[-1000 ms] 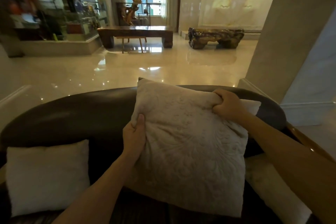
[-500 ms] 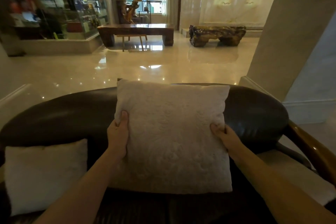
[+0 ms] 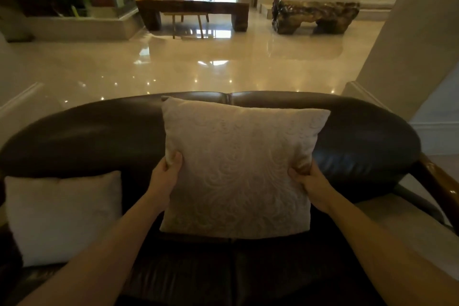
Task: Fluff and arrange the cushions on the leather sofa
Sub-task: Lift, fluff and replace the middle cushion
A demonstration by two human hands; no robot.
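A beige embossed cushion [image 3: 238, 169] stands upright in the middle of the dark leather sofa [image 3: 99, 136], leaning on the backrest with its bottom edge on the seat. My left hand [image 3: 167, 171] pinches its left edge about halfway up. My right hand [image 3: 309, 179] grips its right edge at the same height. A plain cream cushion [image 3: 62, 216] rests against the backrest at the sofa's left end. Another pale cushion [image 3: 402, 228] lies at the right end, partly out of frame.
A wooden armrest [image 3: 442, 181] curves at the sofa's right end. Behind the sofa stretches a glossy marble floor [image 3: 198, 64] with a low wooden table [image 3: 193, 10] and a root-carved bench [image 3: 315, 16]. A pillar [image 3: 409, 45] stands at the right.
The cushion was held tilted above the seat, my right hand on its top corner. It now sits square against the backrest, both hands on its side edges. My view tilted down.
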